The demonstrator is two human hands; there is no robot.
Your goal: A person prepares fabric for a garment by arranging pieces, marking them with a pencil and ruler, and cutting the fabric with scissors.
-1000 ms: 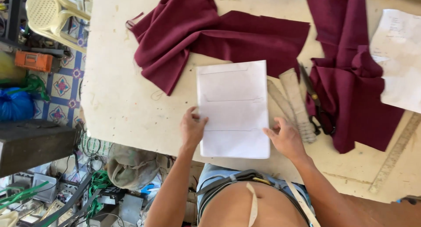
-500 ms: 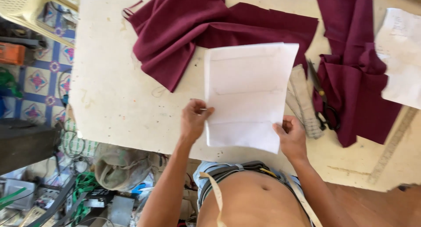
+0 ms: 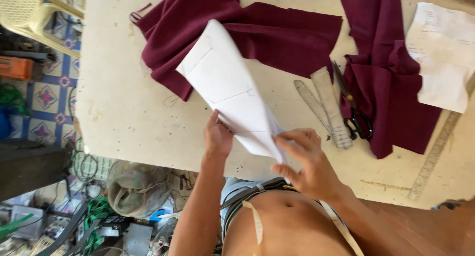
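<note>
While both hands, left hand [image 3: 218, 137] and right hand [image 3: 303, 163], pinch the white paper pattern [image 3: 230, 90] above the desk [image 3: 123, 112], a light, even grip should avoid creasing.

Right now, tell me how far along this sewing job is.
Done: maroon cloth already lies cut in pieces on the table, more at the right. In hand: the left hand and right hand hold a white paper pattern lifted off the table. Left: scissors and rulers lie untouched; no pattern lies on the cloth.
</note>
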